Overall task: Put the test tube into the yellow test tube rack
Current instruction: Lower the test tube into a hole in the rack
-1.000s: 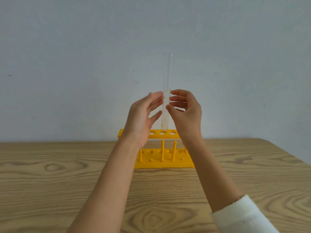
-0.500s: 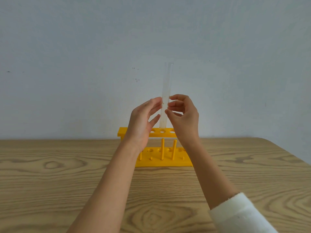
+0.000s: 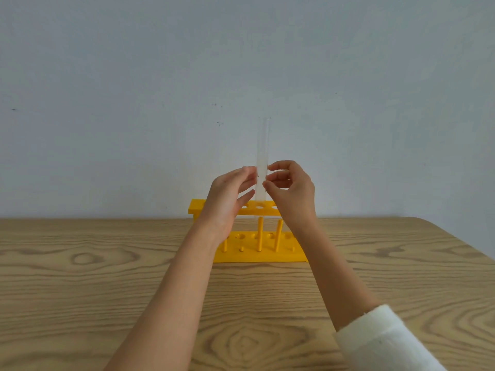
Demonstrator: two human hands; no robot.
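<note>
A clear test tube (image 3: 262, 145) stands upright above the yellow test tube rack (image 3: 251, 254), its lower end at a hole in the rack's top plate. My left hand (image 3: 229, 199) touches the tube's left side with its fingertips. My right hand (image 3: 290, 190) pinches the tube from the right between thumb and fingers. The rack has a top plate with holes, several pegs and a flat base. My hands hide parts of the rack's left and right ends.
The rack stands on a wooden table (image 3: 93, 290) close to a plain grey wall (image 3: 134, 103). The table's rounded right corner (image 3: 439, 226) lies to the right of the rack. A white sleeve (image 3: 380, 341) covers my right forearm.
The test tube has moved down between my hands, its top now lower against the wall and its bottom at the rack's top plate. Both hands dropped slightly with it.
</note>
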